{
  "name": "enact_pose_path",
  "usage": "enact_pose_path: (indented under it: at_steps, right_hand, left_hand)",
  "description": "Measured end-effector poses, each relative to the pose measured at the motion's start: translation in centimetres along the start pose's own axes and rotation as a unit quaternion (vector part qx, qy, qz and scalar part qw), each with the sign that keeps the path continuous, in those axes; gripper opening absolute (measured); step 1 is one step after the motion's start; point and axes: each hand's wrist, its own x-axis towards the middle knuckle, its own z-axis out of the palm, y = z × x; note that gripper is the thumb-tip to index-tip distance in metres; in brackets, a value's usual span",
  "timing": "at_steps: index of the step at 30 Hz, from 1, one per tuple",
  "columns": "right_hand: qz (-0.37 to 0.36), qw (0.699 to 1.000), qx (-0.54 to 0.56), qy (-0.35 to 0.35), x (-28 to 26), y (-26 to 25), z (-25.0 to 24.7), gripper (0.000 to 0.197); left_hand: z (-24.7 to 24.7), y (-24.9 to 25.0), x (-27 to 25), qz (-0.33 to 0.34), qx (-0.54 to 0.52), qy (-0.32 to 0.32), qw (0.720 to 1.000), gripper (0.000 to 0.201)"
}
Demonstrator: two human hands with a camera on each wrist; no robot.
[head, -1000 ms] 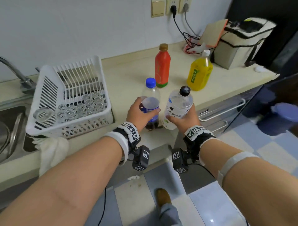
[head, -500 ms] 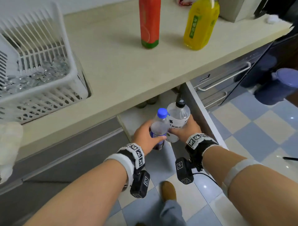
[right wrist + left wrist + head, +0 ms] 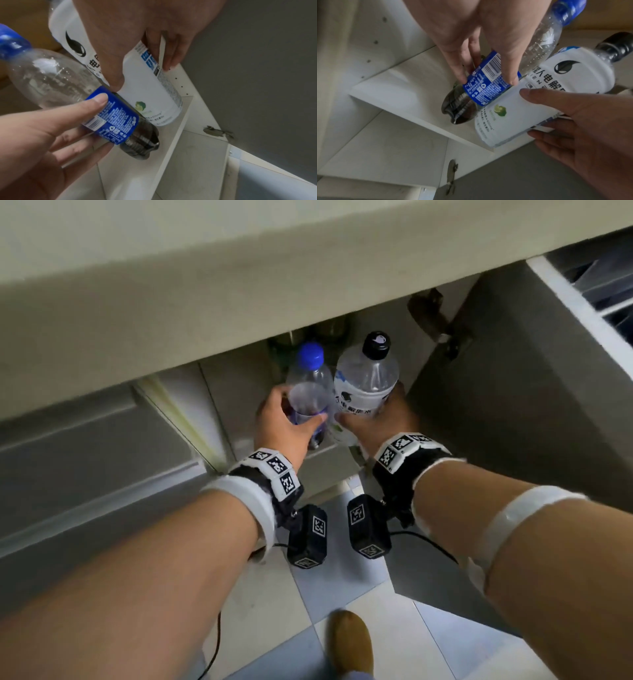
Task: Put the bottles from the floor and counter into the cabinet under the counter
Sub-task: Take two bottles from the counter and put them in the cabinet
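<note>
Both hands full: left hand (image 3: 286, 424) wraps the blue-capped cola bottle (image 3: 308, 392), thumb on its blue label; right hand (image 3: 380, 419) curls round the white-labelled bottle (image 3: 364, 381) with the black cap. Bottles ride side by side, touching or nearly so, tilted, bases just above the front edge of the cabinet shelf (image 3: 399, 86), not yet set down. Risk, as I judge it: the two bodies knocking together on entry and one twisting out of a one-handed hold; a base catching the shelf lip and tipping; caps grazing the desk edge (image 3: 239, 313) overhanging above. Dark glass bottles (image 3: 329, 330) stand further back in the cabinet, limiting depth. Open cabinet door (image 3: 513, 392) flanks the right, its hinge (image 3: 431, 313) near the white bottle's cap. Tiled floor (image 3: 342, 587) below, a shoe (image 3: 352, 642) in view.
</note>
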Motion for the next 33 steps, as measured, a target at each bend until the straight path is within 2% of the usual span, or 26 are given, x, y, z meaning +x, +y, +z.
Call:
enact_pose_path:
  at_steps: [4,7,13,18,20,22,24,26,30,33]
  right_hand:
    - [-0.01,0.999,-0.03,-0.023,3.1,0.7,1.3,0.083]
    - [-0.017,0.999,-0.035,-0.015,4.7,1.7,2.4,0.08]
    - [0.013,0.997,-0.077,-0.024,7.1,2.5,3.4,0.068]
    - [0.052,0.992,-0.101,-0.053,5.4,2.6,2.0,0.065]
    - [0.058,0.992,-0.098,-0.061,3.4,2.5,0.9,0.062]
    - [0.06,0.99,-0.102,-0.074,0.6,1.7,-0.9,0.047]
    - [0.046,0.987,-0.13,-0.086,-2.8,-0.2,-3.4,0.031]
    - [0.033,0.979,-0.179,-0.093,-6.6,-3.1,-6.8,0.024]
    - [-0.028,0.934,-0.34,-0.111,-13.5,-11.2,-15.4,0.03]
    - [-0.049,0.919,-0.383,-0.08,-16.9,-16.8,-21.7,0.031]
  left_hand:
    - [1.0,-2.0,2.2,0.013,0.007,0.015,1.0,0.055]
    - [1.8,-2.7,3.1,0.018,0.013,0.023,0.999,0.057]
    - [3.2,-2.9,4.3,0.026,0.012,0.024,0.999,0.055]
    - [2.9,-3.1,3.1,-0.015,0.043,0.003,0.999,0.066]
    - [2.1,-2.7,1.4,-0.042,0.073,-0.02,0.996,0.062]
    - [0.6,-1.5,-1.1,-0.059,0.097,-0.049,0.992,0.05]
    - [-1.6,0.7,-3.7,-0.059,0.138,-0.09,0.985,0.039]
    - [-3.9,4.1,-6.5,-0.046,0.179,-0.146,0.972,0.032]
    - [-9.2,13.8,-11.5,0.033,0.294,-0.271,0.916,0.032]
    - [-12.7,22.4,-13.6,0.096,0.346,-0.286,0.888,0.031]
